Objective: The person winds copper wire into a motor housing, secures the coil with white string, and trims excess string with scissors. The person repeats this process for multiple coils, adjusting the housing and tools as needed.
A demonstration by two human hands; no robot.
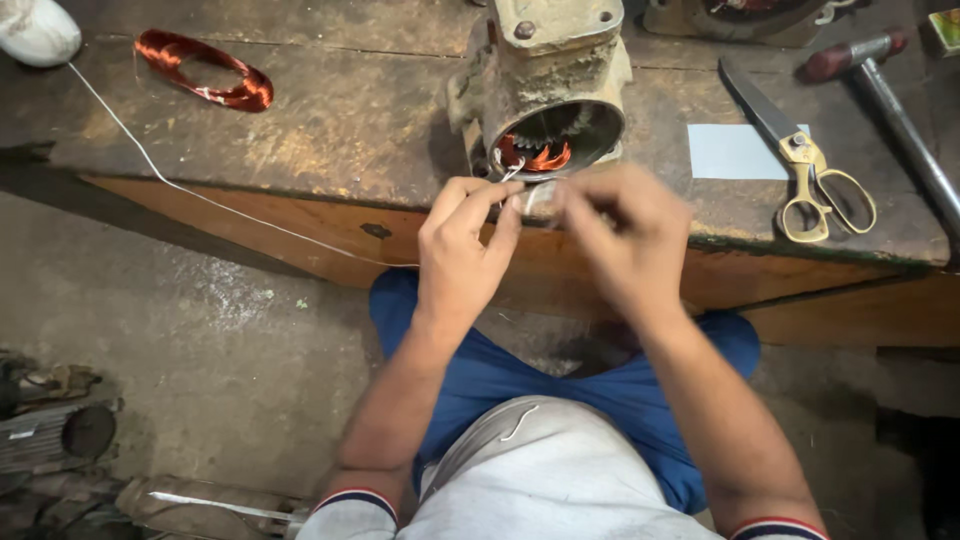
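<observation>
Left hand point(462, 250): grip pinched together on a thin white wire point(200, 195) at the mouth of the motor housing point(545, 85). Right hand point(620, 235): fingers closed on a small pale piece just beside the left fingertips; blurred, kind cannot be told. The housing lies at the front edge of the worn wooden surface point(330, 130), copper windings point(535, 155) visible inside its bore. Scissors point(800, 160) rest over a pale card point(730, 152) to the right; a loose copper coil point(205, 70) lies far left.

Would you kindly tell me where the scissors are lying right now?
In the head view, the gold-handled scissors lie on the right of the workbench, beside a pale paper sheet, right of the motor housing.
</observation>
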